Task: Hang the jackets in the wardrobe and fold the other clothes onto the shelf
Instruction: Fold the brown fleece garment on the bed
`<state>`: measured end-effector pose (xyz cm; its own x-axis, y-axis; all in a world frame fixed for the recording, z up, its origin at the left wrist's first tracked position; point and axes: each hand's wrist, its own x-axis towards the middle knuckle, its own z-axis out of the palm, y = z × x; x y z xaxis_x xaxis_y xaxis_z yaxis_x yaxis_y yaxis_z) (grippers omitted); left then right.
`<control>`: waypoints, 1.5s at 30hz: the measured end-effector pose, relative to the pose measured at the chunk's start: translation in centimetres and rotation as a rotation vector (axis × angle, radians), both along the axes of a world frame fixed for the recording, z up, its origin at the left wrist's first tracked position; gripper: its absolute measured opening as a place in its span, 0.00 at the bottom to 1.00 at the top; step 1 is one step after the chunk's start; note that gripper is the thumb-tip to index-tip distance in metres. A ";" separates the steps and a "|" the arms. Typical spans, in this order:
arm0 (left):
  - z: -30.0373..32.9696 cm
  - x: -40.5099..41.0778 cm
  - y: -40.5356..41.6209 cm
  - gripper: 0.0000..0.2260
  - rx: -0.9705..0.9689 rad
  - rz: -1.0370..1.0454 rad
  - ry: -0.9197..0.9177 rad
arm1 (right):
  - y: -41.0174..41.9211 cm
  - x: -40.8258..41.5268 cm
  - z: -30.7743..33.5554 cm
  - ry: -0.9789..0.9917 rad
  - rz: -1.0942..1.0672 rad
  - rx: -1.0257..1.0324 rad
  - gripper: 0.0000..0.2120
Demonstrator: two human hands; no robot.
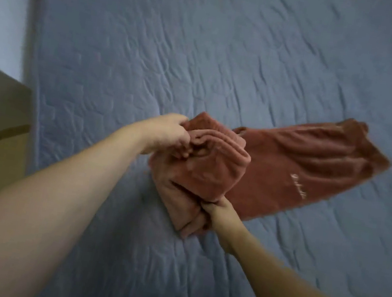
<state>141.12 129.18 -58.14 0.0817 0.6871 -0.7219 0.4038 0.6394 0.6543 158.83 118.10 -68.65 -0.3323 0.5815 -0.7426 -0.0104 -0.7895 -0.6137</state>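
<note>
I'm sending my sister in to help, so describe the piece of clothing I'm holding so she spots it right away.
Look at the blue quilted bed cover that fills the view. Near its middle lies a rust-red fleece garment, one end bunched up and gripped by the left hand and right hand. It is the only clothing there, with small pale lettering.

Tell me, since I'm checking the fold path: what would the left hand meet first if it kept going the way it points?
Probably the flat part of the rust-red garment on the blue bedcover; the left hand already grips its bunched end, though depth is unclear.
</note>
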 end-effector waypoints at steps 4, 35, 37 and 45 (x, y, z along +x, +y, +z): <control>-1.9 14.5 8.5 0.13 0.266 -0.565 0.448 | 4.8 10.2 -1.6 0.049 -0.240 -0.120 0.15; -17.7 12.0 8.3 0.17 -0.019 -0.384 0.352 | 5.0 12.0 -9.5 -0.112 -0.565 -0.352 0.26; -17.1 10.3 6.6 0.13 0.013 -0.277 0.241 | 3.6 9.7 -9.4 -0.094 -0.553 -0.366 0.24; -14.2 -7.6 -8.5 0.38 -0.188 0.048 0.422 | -5.9 -4.0 -7.3 -0.014 -0.189 -0.627 0.22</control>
<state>133.47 120.65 -72.37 -0.2746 0.5370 -0.7976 0.5765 0.7558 0.3104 154.84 112.19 -75.96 -0.2546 0.0846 -0.9633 -0.1799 -0.9829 -0.0387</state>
